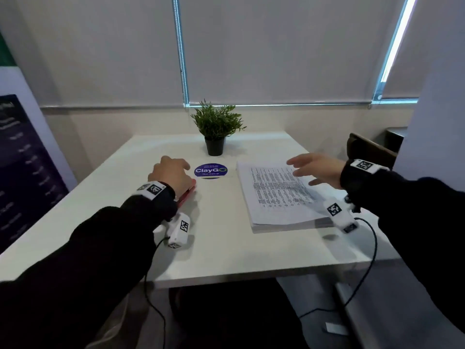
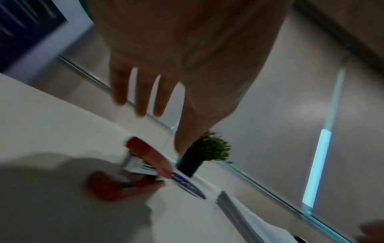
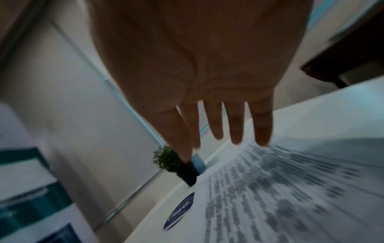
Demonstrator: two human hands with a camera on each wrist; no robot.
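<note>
Tabletop [image 1: 221,248], white, fills the lower middle of the head view. The paper stack [image 1: 276,197], thick and printed in columns, lies flat at centre right. My right hand [image 1: 319,170] hangs over its far right corner. In the right wrist view my fingers [image 3: 236,125] are straight and spread, tips just above the top sheet, and blur keeps me from telling whether they touch it. They grasp nothing.

The potted plant [image 1: 216,127] stands at the far edge, upper centre, with a round blue sticker [image 1: 210,170] just below it.

My left hand [image 1: 171,175] sits left of that sticker, over the red stapler [image 1: 189,190], whose edge shows beneath my palm. The left wrist view shows the stapler [image 2: 124,185] below, with my fingers [image 2: 143,98] released and apart above it, not closed round it.

I judge this to be the reach, one hand going for the stapler and the other for the pages, with nothing picked up. Next I should lower the left hand and close it round the stapler body. The right hand must pin or lift a corner of the stack, squared so the sheets don't fan.
</note>
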